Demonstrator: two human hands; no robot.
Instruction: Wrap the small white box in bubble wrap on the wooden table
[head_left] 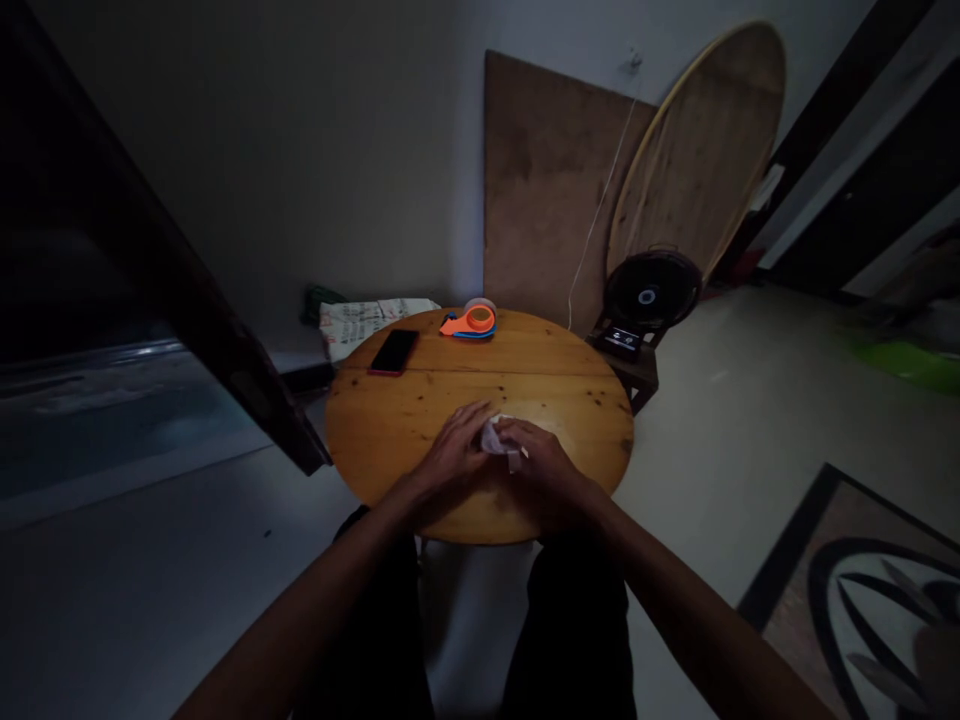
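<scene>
A: What have the fingers got?

B: A white wad (495, 437), held between the left hand (459, 445) and the right hand (544, 455). Both sets of fingers are narrow around it, the right ones over its top, I'd guess to keep it from springing open.

A: Made of?

B: Something thin and crinkled; paper or plastic, I can't tell. A pale, flat tab (514, 461) sticks out just below the right fingers.

A: Beneath them?

B: The round counter (592, 420), smooth, knotty wood.

A: Beyond?

B: Ahead and left of the fingers, the slab-like phone (394, 352); farther ahead, the orange-and-blue tape holder (472, 320). Both are probably set back for elbow room. Farthest, ahead and right: a round fan (652, 290).
</scene>
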